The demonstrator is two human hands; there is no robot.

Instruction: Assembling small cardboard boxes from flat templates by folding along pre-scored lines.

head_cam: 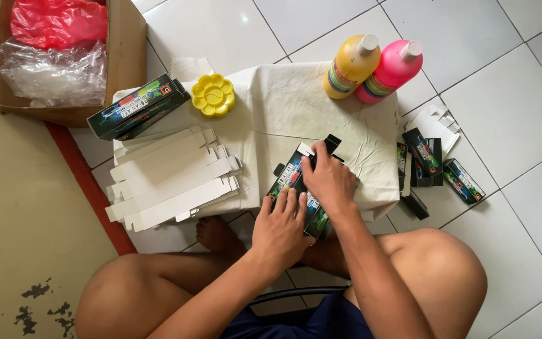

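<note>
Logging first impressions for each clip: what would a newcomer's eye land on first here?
Probably the yellow paint bottle and pink paint bottle lying at the far edge of the white cloth, and the yellow flower-shaped palette to their left. Next, the left hand and right hand pressing on a small dark printed carton at the cloth's near edge, beside a fanned stack of flat white carton blanks.

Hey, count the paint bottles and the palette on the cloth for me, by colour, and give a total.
Yellow bottle: 1
Pink bottle: 1
Yellow flower-shaped palette: 1
Total: 3
</note>
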